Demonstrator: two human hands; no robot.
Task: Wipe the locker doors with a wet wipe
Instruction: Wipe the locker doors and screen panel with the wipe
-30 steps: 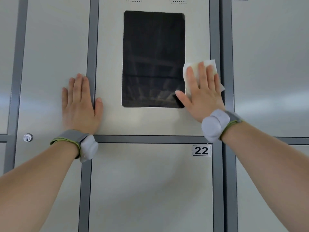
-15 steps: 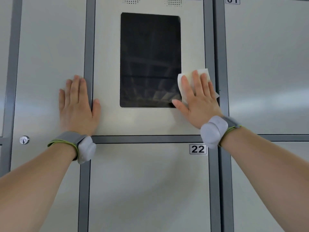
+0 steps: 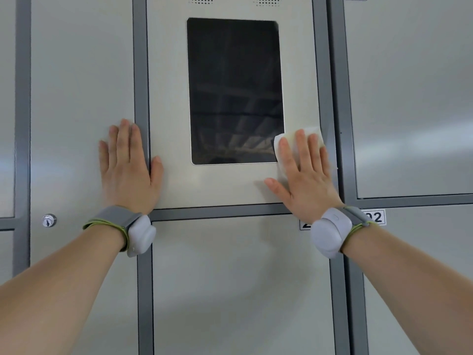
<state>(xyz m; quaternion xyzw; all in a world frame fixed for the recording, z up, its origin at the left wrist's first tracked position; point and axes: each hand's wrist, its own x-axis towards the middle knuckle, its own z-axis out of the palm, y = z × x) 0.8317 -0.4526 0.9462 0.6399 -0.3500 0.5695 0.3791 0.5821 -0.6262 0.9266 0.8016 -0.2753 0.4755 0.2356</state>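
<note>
A beige locker panel point(image 3: 169, 98) fills the middle of the view, with a dark screen point(image 3: 234, 90) set into it. My right hand point(image 3: 304, 175) lies flat with straight fingers on a white wet wipe point(image 3: 313, 131), pressing it against the panel just right of the screen's lower right corner. Most of the wipe is hidden under the fingers. My left hand point(image 3: 126, 167) rests flat and open across the grey frame strip point(image 3: 140, 73), with the thumb on the panel and the fingers on the left door point(image 3: 82, 85).
Grey frame strips separate the doors. A lower door point(image 3: 230, 278) sits under the panel, its number label partly behind my right wrist. A right-hand door point(image 3: 409, 98) and a small round keyhole point(image 3: 49, 220) at the lower left are also visible.
My right hand has slid the wipe downward along the panel's right side, from beside the screen's middle to its lower corner. My left hand has stayed in place.
</note>
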